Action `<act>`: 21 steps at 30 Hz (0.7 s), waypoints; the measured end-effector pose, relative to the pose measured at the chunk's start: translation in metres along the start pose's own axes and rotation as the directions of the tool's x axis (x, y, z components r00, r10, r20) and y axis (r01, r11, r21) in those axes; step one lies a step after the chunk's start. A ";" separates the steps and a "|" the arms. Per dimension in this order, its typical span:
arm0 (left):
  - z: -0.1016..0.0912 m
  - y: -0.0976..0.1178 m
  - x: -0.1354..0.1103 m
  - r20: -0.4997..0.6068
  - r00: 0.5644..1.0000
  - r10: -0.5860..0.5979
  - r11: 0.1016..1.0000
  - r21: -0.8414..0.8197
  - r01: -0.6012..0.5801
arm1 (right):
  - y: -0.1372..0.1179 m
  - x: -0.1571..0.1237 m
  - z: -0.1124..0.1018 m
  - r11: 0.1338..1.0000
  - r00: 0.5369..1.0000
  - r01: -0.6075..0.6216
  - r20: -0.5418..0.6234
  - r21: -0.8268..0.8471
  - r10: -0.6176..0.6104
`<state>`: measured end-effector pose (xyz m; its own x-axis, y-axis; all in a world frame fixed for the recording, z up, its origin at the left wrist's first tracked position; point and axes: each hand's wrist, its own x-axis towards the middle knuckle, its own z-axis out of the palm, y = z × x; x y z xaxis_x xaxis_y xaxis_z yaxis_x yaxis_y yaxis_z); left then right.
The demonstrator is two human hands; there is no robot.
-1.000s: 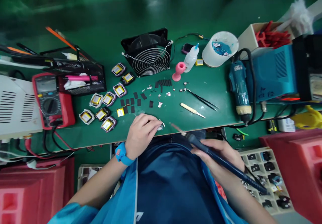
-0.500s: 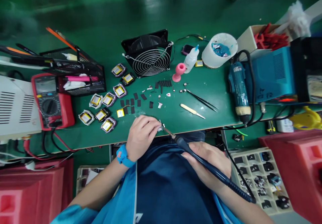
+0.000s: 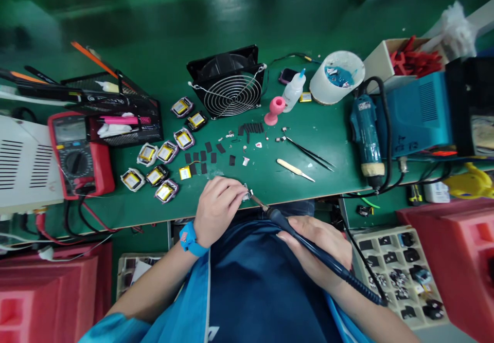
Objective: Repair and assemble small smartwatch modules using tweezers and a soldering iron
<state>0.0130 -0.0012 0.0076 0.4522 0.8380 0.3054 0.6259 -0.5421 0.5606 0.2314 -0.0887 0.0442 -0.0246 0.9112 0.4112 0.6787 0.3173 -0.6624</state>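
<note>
The person's left hand point(image 3: 218, 206) lies at the near edge of the green counter point(image 3: 266, 176), its thumb and bent fingers drawn together, pinching a small silvery part point(image 3: 247, 194) at the fingertips; the part's detail is too fine to make out. A blue band point(image 3: 189, 237) circles that wrist. The right hand point(image 3: 318, 250) grips a dark soldering iron point(image 3: 283, 220) much as one holds a pen, fingers closed about the handle, and the iron's metal tip meets the small silvery part — or comes so near that no gap shows.

Beyond the left hand, black rectangular pieces point(image 3: 204, 168) lie scattered on the counter, with a loose yellow battery point(image 3: 185, 173) just beside them. To their left sits a group of casings point(image 3: 167, 151), each showing a yellow cell. A fan point(image 3: 233, 96) with a round wire guard stands farther back. Right of it come a pink holder point(image 3: 275, 110), a translucent bottle point(image 3: 292, 95) with a blue tip, and a white tub point(image 3: 324, 91) holding something blue. Ahead of the right hand lie a cream-handled tool point(image 3: 290, 167) and dark tweezers point(image 3: 310, 154) — near each other, but apart. A red multimeter point(image 3: 73, 163) stands at the left.
</note>
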 end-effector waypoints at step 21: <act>-0.028 -0.043 0.069 -0.018 1.000 -0.020 0.990 0.138 0.023 | 0.019 0.001 -0.003 0.983 0.999 0.026 0.018 0.184 -0.030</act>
<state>-0.0005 0.0811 0.0263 0.4281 0.8498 0.3076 0.7176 -0.5265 0.4559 0.2461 -0.0824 0.0337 -0.0583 0.9059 0.4195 0.5311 0.3840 -0.7553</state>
